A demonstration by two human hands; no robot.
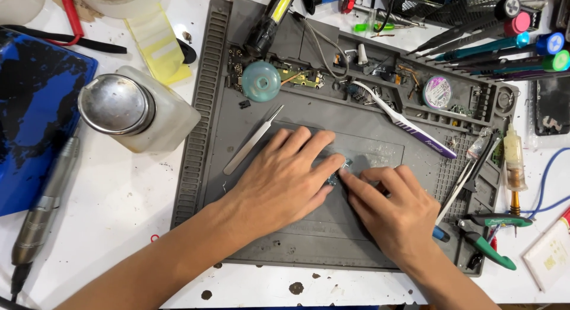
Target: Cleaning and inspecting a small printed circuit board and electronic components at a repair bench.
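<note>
At frame centre, left hand (pixel 285 179) and right hand (pixel 395 206) each have their grip clamped on a small circuit board (pixel 336 174) on the grey mat (pixel 249 239).

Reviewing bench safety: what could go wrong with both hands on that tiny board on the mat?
1. The small board is pinched only by fingertips of left hand and right hand; it could slip or flex.
2. Loose tweezers lie beside the left hand, easily knocked.
3. The solvent bottle stands near the left forearm; a bump may tip it.
</note>
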